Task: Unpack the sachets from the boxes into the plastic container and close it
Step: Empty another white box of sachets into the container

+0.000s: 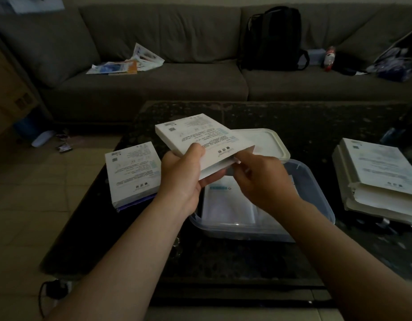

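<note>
A white box [195, 133] tilts above the open clear container [316, 193], which holds what look like white sachets [228, 205].

Print on the held box [195, 133]: too small and soft to read. Left hand [184, 179]: fingers mostly hidden beneath the box, only the thumb shows on top. Right hand [263, 179]: fingertips hidden at the box's open end; what they pinch, if anything, cannot tell. Plastic container [316, 195]: near-left corner and part of the sachets [226, 205] inside are covered by both hands. Lid [270, 140]: left part is behind the box. Stack of boxes [374, 177]: cut off by the right edge. Objects at the far right of the sofa [154, 89]: blurred, not identifiable.
</note>
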`<action>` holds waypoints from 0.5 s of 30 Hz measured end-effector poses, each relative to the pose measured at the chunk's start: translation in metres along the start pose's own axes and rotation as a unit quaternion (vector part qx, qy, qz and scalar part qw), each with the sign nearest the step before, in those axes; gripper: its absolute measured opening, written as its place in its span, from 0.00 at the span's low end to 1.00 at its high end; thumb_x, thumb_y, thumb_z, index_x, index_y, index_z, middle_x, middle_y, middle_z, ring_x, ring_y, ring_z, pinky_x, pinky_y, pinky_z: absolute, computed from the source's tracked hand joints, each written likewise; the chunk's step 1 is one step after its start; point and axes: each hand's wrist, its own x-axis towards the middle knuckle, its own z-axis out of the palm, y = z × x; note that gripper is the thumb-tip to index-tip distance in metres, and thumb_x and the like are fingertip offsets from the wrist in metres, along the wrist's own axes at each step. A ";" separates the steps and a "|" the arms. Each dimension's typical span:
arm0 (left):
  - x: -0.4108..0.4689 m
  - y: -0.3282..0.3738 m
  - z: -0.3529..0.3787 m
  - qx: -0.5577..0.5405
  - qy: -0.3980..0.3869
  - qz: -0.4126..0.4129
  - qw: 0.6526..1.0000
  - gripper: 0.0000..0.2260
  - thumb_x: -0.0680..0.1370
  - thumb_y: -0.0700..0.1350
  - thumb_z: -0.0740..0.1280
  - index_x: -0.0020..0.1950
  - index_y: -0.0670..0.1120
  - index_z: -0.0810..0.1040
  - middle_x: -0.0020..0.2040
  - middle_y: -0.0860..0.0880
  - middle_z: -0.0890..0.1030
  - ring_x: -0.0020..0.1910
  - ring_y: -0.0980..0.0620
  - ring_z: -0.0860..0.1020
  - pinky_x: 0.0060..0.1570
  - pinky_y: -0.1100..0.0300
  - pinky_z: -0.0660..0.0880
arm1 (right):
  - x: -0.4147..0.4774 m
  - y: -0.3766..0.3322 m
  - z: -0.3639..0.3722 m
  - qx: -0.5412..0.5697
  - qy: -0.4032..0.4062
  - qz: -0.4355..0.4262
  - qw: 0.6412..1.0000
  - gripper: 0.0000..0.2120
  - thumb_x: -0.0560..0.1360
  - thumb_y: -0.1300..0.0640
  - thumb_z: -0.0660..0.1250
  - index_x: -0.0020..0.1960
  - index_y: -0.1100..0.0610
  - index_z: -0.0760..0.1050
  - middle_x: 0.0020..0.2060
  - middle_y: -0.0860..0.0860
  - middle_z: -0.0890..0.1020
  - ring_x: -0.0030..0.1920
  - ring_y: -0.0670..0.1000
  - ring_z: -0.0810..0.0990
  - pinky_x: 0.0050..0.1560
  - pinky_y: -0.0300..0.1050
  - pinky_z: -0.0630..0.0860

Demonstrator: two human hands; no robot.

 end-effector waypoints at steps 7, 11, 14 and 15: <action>0.000 0.001 -0.001 -0.009 0.022 -0.015 1.000 0.16 0.82 0.38 0.67 0.70 0.45 0.76 0.54 0.45 0.88 0.47 0.49 0.88 0.37 0.56 0.84 | -0.001 0.006 0.002 -0.085 0.059 -0.103 0.989 0.10 0.80 0.55 0.63 0.54 0.57 0.82 0.42 0.54 0.85 0.36 0.52 0.83 0.35 0.48 0.81; -0.001 0.003 -0.002 -0.008 0.042 -0.024 0.999 0.16 0.82 0.38 0.67 0.69 0.45 0.77 0.55 0.44 0.87 0.50 0.47 0.87 0.36 0.56 0.84 | -0.002 0.001 -0.005 -0.133 0.106 -0.114 0.979 0.13 0.79 0.53 0.61 0.50 0.59 0.82 0.42 0.56 0.82 0.40 0.54 0.78 0.30 0.50 0.77; -0.001 0.006 -0.004 -0.013 0.048 -0.031 0.998 0.16 0.81 0.38 0.67 0.69 0.44 0.78 0.54 0.44 0.87 0.49 0.47 0.87 0.34 0.58 0.83 | -0.003 -0.005 -0.008 -0.154 0.141 -0.130 0.969 0.09 0.74 0.56 0.67 0.47 0.61 0.83 0.45 0.59 0.79 0.44 0.57 0.76 0.33 0.49 0.77; -0.001 0.007 -0.004 -0.015 0.045 -0.034 0.998 0.16 0.82 0.38 0.67 0.69 0.44 0.77 0.54 0.44 0.87 0.49 0.47 0.87 0.34 0.58 0.83 | -0.003 -0.005 -0.008 -0.149 0.141 -0.144 0.968 0.09 0.73 0.57 0.68 0.47 0.62 0.82 0.46 0.60 0.80 0.45 0.58 0.78 0.36 0.51 0.78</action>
